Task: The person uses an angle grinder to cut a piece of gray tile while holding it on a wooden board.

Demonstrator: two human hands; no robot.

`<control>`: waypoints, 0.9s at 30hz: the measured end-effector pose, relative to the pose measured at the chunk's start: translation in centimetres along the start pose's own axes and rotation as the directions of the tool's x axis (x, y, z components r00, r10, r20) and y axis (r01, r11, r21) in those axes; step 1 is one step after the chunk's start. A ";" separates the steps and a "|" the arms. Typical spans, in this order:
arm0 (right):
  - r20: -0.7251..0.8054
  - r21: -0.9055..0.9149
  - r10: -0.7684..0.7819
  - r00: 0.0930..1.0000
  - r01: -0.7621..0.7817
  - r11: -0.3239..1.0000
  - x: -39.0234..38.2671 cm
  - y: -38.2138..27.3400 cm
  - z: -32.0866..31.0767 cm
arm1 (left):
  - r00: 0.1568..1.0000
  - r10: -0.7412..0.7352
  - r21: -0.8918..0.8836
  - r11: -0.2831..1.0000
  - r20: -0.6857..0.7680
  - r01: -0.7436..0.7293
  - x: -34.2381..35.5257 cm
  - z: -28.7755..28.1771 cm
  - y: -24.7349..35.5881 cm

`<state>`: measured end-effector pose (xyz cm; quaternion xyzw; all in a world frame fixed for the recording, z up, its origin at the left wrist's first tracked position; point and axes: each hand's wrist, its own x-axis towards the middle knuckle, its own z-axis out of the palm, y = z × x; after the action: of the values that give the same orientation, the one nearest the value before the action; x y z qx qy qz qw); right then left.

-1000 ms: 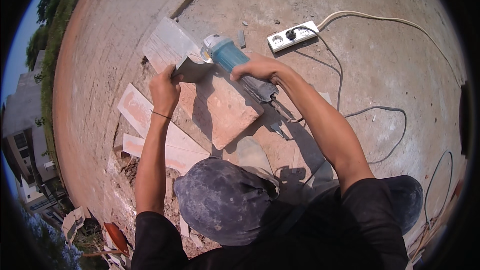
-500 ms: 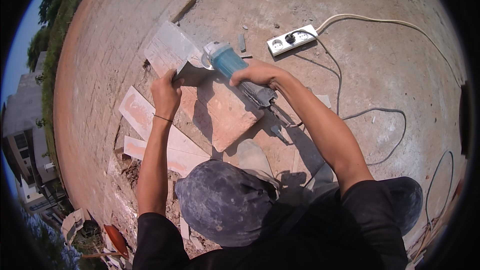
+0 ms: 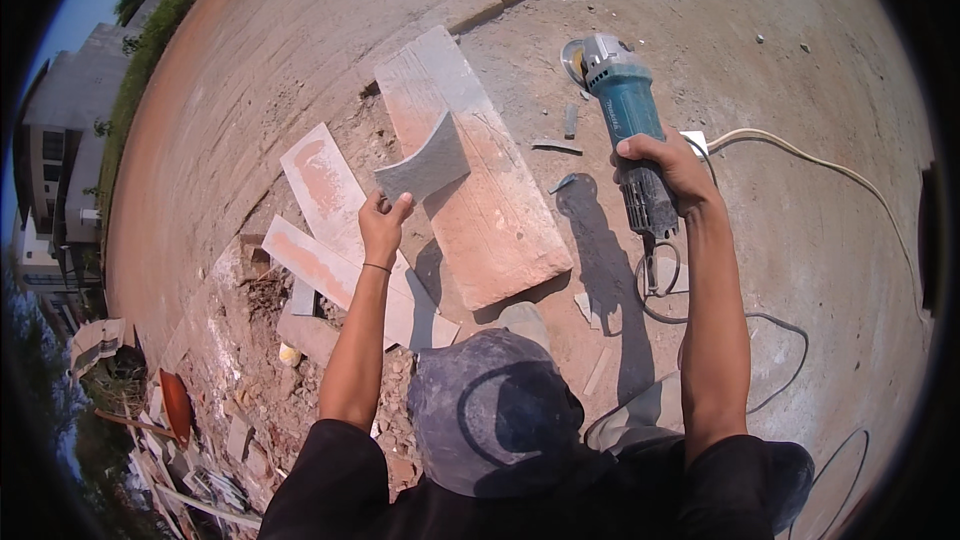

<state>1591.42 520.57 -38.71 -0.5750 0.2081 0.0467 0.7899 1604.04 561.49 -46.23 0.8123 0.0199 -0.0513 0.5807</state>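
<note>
My right hand (image 3: 678, 168) is wrapped round the body of a teal and black angle grinder (image 3: 628, 105), lifted to the right of a slab. Its disc (image 3: 573, 62) is at the far left end, apart from any tile. Between thumb and fingers, my left hand (image 3: 382, 228) pinches a grey tile piece (image 3: 432, 162) with a curved edge. That piece is tilted up over the long reddish stone slab (image 3: 500, 230), which lies on the ground. Whether its lower edge touches the slab I cannot tell.
Pale tile strips (image 3: 325, 175) lie left of the slab, beside rubble (image 3: 255, 305). Narrow grey offcuts (image 3: 570, 120) lie beyond the slab's right side. A white power strip (image 3: 693, 143) is partly hidden behind my right hand. The grinder's dark cable (image 3: 775, 318) loops across the ground at right.
The grinder has moved right, away from the tile piece and slab. My left hand has raised and tilted the tile piece. The view has shifted, uncovering more of the slab.
</note>
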 end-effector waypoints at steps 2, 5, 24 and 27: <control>-0.002 0.055 -0.001 1.000 0.001 0.998 0.6 0.7 -0.8 | 0.994 -0.101 -0.040 0.994 0.028 0.102 -0.4 -0.7 -1.3; -0.019 0.063 0.023 1.000 -0.021 0.998 0.4 0.8 -0.8 | 0.983 -0.185 -0.196 0.964 0.000 0.182 -1.4 -0.7 -2.5; -0.024 0.045 0.056 0.998 -0.055 0.997 0.8 2.4 -1.8 | 0.986 -0.105 0.317 0.938 -0.129 0.141 1.3 -1.6 -5.0; -0.026 0.055 0.061 0.998 -0.060 0.997 0.7 2.7 -2.0 | 0.997 0.026 0.607 0.792 0.074 -0.065 2.0 -0.7 -4.4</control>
<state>1590.68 519.48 -41.86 -0.5473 0.2376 0.0569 0.8005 1605.63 563.50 -50.41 0.9540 -0.0351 -0.0658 0.2902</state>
